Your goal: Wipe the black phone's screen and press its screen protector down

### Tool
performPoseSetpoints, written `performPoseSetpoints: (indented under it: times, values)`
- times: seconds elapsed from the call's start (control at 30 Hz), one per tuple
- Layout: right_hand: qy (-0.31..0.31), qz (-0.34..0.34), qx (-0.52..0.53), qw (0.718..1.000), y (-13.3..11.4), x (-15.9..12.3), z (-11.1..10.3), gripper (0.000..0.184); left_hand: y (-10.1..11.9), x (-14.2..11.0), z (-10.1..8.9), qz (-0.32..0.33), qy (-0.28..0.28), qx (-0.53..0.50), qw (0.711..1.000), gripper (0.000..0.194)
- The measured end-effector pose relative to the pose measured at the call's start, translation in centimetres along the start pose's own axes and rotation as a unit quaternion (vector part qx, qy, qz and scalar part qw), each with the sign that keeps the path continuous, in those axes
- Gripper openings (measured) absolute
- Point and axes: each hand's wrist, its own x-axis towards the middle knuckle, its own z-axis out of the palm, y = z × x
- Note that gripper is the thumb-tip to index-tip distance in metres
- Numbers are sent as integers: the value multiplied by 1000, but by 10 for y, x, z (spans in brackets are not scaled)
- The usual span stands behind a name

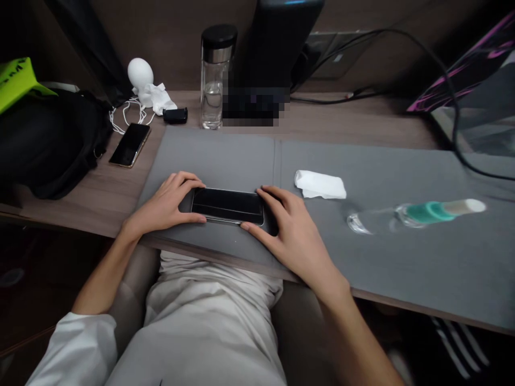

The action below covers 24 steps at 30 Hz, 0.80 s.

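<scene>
A black smartphone [228,205] lies sideways on the grey desk mat [225,155], its dark screen facing up. My left hand [171,202] grips the left end, thumb on the near edge and fingers at the far corner. At the right end, my right hand [287,222] does the same, with its thumb at the near edge and its fingertips at the far corner. To the right of that hand are a folded white tissue [321,184] and a clear spray bottle [426,213] with a green collar, lying on its side.
A second phone [131,145], a white round-headed device [140,74] with a cable and a black clip [175,115] sit at the back left, beside a black bag [52,139]. A water bottle [213,78] stands behind the mat. A black cable [453,102] hangs over the right side.
</scene>
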Motion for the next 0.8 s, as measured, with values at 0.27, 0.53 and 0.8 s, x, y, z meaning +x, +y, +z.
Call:
performPoseSetpoints:
  times: [0.27,0.53,0.8]
  values:
    - [13,5,69,998,1,5,1,75,1,-1,1,-26,32,-38,998,71]
    - [23,-7,41,999,-1,8,0,74,1,1,11,-46,69,-110,990,75]
    - [20,-11,42,999,5,8,4,86,7,6,4,-67,31,-106,992,72]
